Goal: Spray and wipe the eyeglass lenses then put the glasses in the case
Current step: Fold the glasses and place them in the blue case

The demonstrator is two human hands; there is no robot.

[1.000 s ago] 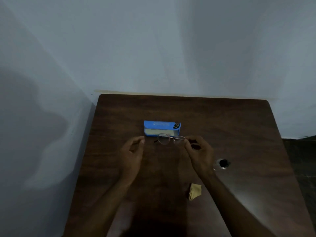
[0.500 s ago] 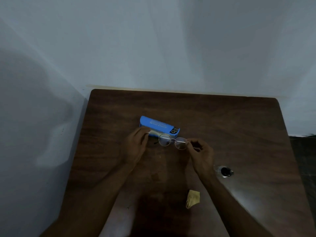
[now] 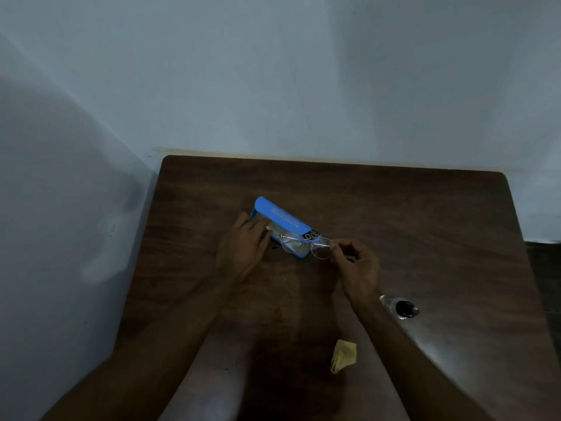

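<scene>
Head view. A dark wood-grain surface (image 3: 409, 226) stands against a pale blue wall (image 3: 273, 86).

The blue eyeglass case (image 3: 277, 215) lies open near the middle of the surface, set at an angle with its left end farther from the person. Its lid is raised along the far side, and its pale lining faces up.

The left hand (image 3: 246, 247) rests on the left end of the case, fingers reaching over the near edge onto the lining. Whether this grip clasps the case or only lies on it cannot be told in the dim light.

The right hand (image 3: 359, 265) has its grip clamped on the right end of the eyeglasses (image 3: 307, 244), thumb and fingertips pinched at the rim of the right lens.

The eyeglasses are round, thin-wire frames. They are held over the right end of the case: the left lens overlaps the case opening, and the right lens is past the end of the case.

A crumpled yellow cloth (image 3: 343, 355) lies on the surface near the person, well apart from the case.

A small clear spray bottle (image 3: 402, 307) with a black cap is just beside the right forearm.
</scene>
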